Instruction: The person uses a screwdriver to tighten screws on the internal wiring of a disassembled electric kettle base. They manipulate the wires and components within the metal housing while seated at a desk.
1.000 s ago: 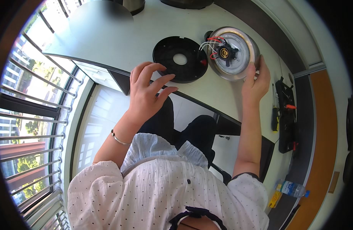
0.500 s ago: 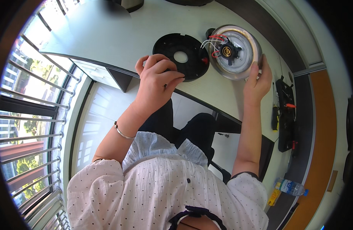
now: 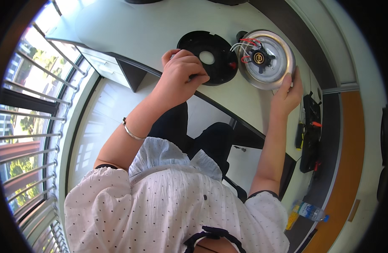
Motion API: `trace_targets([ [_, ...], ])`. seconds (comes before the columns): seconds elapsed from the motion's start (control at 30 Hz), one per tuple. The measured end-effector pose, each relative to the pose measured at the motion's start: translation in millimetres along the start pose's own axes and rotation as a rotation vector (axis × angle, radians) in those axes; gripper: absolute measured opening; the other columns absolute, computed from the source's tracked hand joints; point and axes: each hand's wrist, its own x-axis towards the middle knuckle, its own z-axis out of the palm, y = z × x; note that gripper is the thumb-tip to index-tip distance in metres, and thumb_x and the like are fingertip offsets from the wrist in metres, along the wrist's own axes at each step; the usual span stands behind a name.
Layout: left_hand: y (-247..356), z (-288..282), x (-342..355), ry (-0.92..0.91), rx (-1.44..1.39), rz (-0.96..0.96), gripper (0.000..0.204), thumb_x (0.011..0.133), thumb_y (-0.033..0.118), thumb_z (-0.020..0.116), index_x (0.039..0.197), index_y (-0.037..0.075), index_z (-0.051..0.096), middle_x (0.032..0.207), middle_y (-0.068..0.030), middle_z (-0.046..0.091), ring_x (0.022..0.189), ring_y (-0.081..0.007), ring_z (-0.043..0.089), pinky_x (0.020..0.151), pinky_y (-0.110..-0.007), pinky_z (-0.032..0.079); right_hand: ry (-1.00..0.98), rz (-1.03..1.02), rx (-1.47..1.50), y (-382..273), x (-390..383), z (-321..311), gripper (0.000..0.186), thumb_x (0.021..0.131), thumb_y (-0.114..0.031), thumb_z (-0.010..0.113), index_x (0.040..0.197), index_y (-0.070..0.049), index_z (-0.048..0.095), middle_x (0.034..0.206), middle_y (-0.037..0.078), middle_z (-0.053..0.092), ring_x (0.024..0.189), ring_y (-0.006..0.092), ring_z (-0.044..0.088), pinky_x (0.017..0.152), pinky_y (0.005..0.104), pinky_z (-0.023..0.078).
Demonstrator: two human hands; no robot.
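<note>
An electric kettle body (image 3: 266, 76) stands upside down on the table, its steel underside bared. In its middle sits a black round connector (image 3: 259, 58) with red and white wires running left. My right hand (image 3: 288, 93) grips the kettle's near right edge, thumb on the rim and fingers around the side. Left of it lies a black round base cover (image 3: 221, 46) with a hole in its centre. Over this cover's near left edge is my left hand (image 3: 182, 76), fingers curled and thumb and fingertips pinched together. What the pinch holds, if anything, is hidden.
Along the right edge lie a screwdriver (image 3: 300, 130) with a black and yellow handle and a black tool case (image 3: 312, 135) with red-handled tools. Further near are a clear plastic bottle (image 3: 311, 211) and a yellow item (image 3: 292, 220). Drawers (image 3: 102, 65) stand below the table's left part.
The view has shifted a little, so the cover and kettle appear slightly further right. My left hand stays pinched at the cover's near edge, and my right hand keeps its hold on the kettle.
</note>
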Motion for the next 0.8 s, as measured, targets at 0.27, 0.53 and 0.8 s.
trace_targets([
  [0.27, -2, -3, 1, -0.032, -0.045, -0.032, 0.006, 0.074, 0.01, 0.073, 0.074, 0.006, 0.068, 0.079, -0.0021, 0.061, 0.093, -0.0184, 0.054, 0.1, -0.042, 0.025, 0.005, -0.037, 0.015, 2, 2, 2, 0.047, 0.089, -0.031, 0.057, 0.122, 0.001, 0.056, 0.114, 0.016, 0.061, 0.097, 0.0259, 0.06, 0.069, 0.031, 0.052],
  [0.53, -13, -14, 10, 0.072, 0.174, -0.017, 0.009, 0.068, 0.01, 0.076, 0.073, 0.01, 0.068, 0.087, -0.0009, 0.059, 0.101, -0.0199, 0.052, 0.102, -0.044, 0.023, 0.014, -0.061, -0.014, 1, 1, 0, 0.049, 0.088, -0.035, 0.057, 0.122, 0.001, 0.056, 0.109, 0.015, 0.061, 0.088, 0.0241, 0.06, 0.071, 0.0322, 0.051],
  [0.8, -16, -12, 22, 0.379, 0.47, -0.038, 0.02, 0.068, 0.013, 0.075, 0.086, 0.011, 0.069, 0.102, -0.0027, 0.058, 0.108, -0.0241, 0.049, 0.099, -0.047, 0.024, -0.021, -0.087, -0.058, 4, 0, -4, 0.052, 0.086, -0.04, 0.058, 0.123, -0.003, 0.056, 0.113, 0.014, 0.059, 0.099, 0.0281, 0.055, 0.083, 0.0371, 0.046],
])
